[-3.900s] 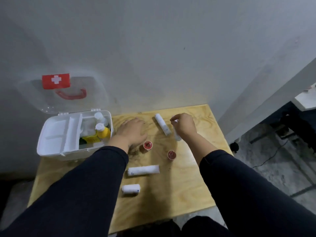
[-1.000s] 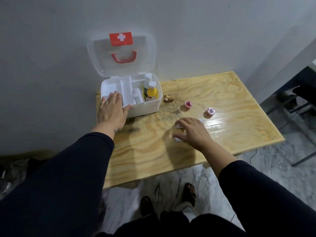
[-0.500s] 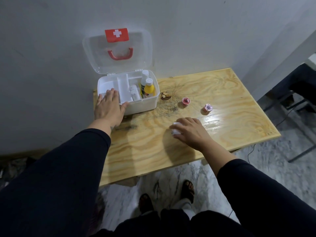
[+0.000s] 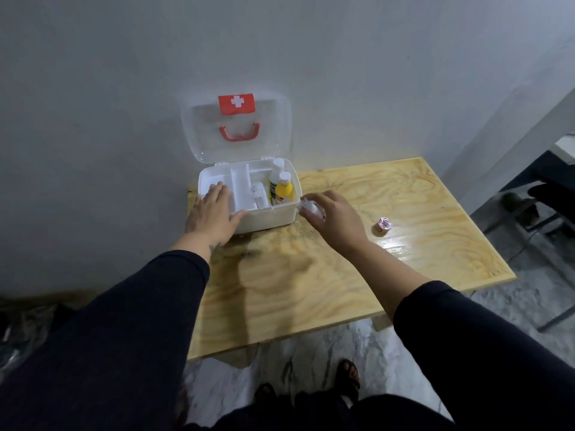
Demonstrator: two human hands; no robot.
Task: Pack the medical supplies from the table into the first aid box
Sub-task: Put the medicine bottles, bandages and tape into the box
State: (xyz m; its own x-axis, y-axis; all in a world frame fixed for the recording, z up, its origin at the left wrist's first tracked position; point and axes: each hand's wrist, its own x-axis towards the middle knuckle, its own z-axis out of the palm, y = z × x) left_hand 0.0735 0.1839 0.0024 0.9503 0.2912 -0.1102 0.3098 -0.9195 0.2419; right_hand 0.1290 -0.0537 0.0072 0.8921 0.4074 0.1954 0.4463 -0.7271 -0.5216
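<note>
Beside the box's right wall, your right hand has carried the gripped white roll from mid-table; your left hand lies flat on its front rim.

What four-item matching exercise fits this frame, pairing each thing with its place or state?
Column one:
1. yellow bottle
2. small tape roll
3. left hand
4. lid

Column two:
A. lies alone on the table, right of the right hand
B. stands upright in the right compartment of the first aid box
C. rests flat on the box's front left corner
D. stands open against the wall

Pairs: 1-B, 2-A, 3-C, 4-D
</note>
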